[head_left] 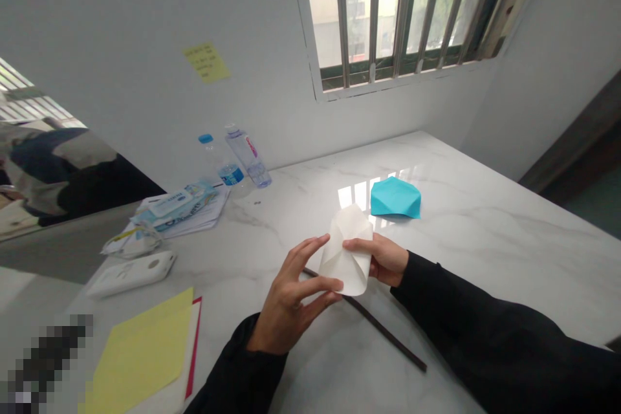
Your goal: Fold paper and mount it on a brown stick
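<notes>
A folded piece of white paper (347, 265), shaped like a small envelope with creased flaps, is held up above the marble-patterned table. My right hand (388, 257) grips its right side, with one digit lying across the front and the others behind. At the left and lower edge, my left hand (295, 291) has the paper between its fingertips, while its upper fingers stretch along the side. Beneath the hands a thin dark stick (385, 331) lies slantwise on the table, partly hidden. Beyond the paper rests a folded turquoise paper (395, 199) of similar form.
Yellow paper sheets (145, 343) lie at the front left. Behind them are a white device (130, 275), a wipes packet (177, 207) on papers, and two plastic bottles (248, 156) by the wall. A yellow note (207, 63) sticks to the wall beside a barred window (398, 13).
</notes>
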A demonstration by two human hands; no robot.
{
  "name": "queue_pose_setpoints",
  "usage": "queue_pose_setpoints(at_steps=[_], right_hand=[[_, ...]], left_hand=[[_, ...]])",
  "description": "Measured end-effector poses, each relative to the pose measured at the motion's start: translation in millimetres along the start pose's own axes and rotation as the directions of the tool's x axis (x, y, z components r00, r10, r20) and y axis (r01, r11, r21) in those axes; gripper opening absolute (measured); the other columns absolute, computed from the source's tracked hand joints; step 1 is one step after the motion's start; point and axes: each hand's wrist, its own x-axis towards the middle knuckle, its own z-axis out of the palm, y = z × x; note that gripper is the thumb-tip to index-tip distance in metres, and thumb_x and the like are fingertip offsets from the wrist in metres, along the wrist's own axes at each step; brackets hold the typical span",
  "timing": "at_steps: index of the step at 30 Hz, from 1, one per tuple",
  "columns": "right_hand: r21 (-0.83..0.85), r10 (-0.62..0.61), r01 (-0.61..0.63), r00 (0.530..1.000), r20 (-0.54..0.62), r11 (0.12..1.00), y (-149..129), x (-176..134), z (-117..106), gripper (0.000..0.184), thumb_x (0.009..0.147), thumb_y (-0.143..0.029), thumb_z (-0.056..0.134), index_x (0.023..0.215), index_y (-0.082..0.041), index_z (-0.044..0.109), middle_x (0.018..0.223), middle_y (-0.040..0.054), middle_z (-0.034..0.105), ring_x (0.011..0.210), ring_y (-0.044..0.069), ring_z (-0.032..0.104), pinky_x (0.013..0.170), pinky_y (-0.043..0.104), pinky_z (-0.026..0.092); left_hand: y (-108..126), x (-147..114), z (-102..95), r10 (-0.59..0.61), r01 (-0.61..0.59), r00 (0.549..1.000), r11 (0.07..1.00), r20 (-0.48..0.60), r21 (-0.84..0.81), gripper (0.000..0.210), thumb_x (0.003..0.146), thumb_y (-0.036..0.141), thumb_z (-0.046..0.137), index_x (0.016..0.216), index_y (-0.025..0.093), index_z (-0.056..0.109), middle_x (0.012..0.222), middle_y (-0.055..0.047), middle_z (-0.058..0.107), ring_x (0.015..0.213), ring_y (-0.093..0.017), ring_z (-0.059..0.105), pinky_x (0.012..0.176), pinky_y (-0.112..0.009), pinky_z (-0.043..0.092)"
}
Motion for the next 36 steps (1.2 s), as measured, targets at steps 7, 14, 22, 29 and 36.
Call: queue_pose_setpoints(at_steps=[7, 14, 22, 29, 36], right_hand=[[-0.137, -0.042, 0.043, 0.999, 0.008, 0.99, 0.8, -5.5, 4.3, 0.059, 0.07, -0.045, 0.086, 0.12, -0.017, 0.068, 0.11, 0.0114, 0.075, 0.093, 0.025, 0.072, 0.068, 0.03, 0.056], [-0.091, -0.034, 0.031, 0.999, -0.031, 0.995, 4.9, -1.9, 3.9, 0.058, 0.067, -0.046, 0.088, 0.113, -0.017, 0.07, 0.099, 0.0071, 0.075, 0.08, 0.018, 0.07, 0.067, 0.027, 0.055], [-0.081, -0.028, 0.024, 0.998, -0.053, 0.996, 9.1, -2.0, 6.7, 0.056, 0.064, -0.047, 0.089, 0.108, -0.016, 0.071, 0.088, 0.0033, 0.072, 0.069, 0.013, 0.063, 0.062, 0.024, 0.051], [-0.098, -0.05, 0.045, 0.998, -0.046, 0.994, 15.0, -3.4, 11.8, 0.055, 0.064, -0.049, 0.087, 0.103, -0.014, 0.07, 0.086, 0.0045, 0.071, 0.069, 0.016, 0.063, 0.06, 0.028, 0.051], [-0.129, -0.094, 0.085, 0.994, -0.061, 0.988, 20.0, -6.0, 17.3, 0.052, 0.066, -0.052, 0.085, 0.097, -0.014, 0.068, 0.079, 0.0048, 0.07, 0.065, 0.018, 0.063, 0.055, 0.028, 0.049]], left_hand=[[10.2, -1.7, 18.7, -0.297, 0.262, 0.949, 0.928, -0.102, -0.265, 0.01, 0.094, 0.025, 0.069, 0.086, 0.024, 0.076, 0.143, -0.008, 0.06, 0.129, -0.028, 0.058, 0.107, -0.044, 0.047], [17.1, -3.9, 41.2, -0.565, 0.406, 0.814, 0.716, -0.131, -0.568, 0.013, 0.093, 0.033, 0.069, 0.088, 0.021, 0.07, 0.153, -0.009, 0.045, 0.129, -0.029, 0.057, 0.089, -0.033, 0.059], [15.6, -2.3, 43.6, -0.648, 0.418, 0.755, 0.592, -0.099, -0.689, 0.021, 0.089, 0.037, 0.073, 0.086, 0.017, 0.068, 0.145, -0.01, 0.049, 0.095, -0.017, 0.069, 0.082, -0.029, 0.058], [15.7, -2.1, 50.1, -0.736, 0.502, 0.676, 0.497, -0.037, -0.708, 0.03, 0.084, 0.043, 0.076, 0.086, 0.014, 0.066, 0.14, -0.011, 0.051, 0.072, -0.009, 0.066, 0.065, -0.024, 0.058], [18.9, -0.7, 53.4, -0.774, 0.481, 0.632, 0.416, -0.023, -0.772, 0.039, 0.079, 0.036, 0.081, 0.11, 0.021, 0.061, 0.105, -0.002, 0.065, 0.066, -0.011, 0.066, 0.059, -0.022, 0.056]])
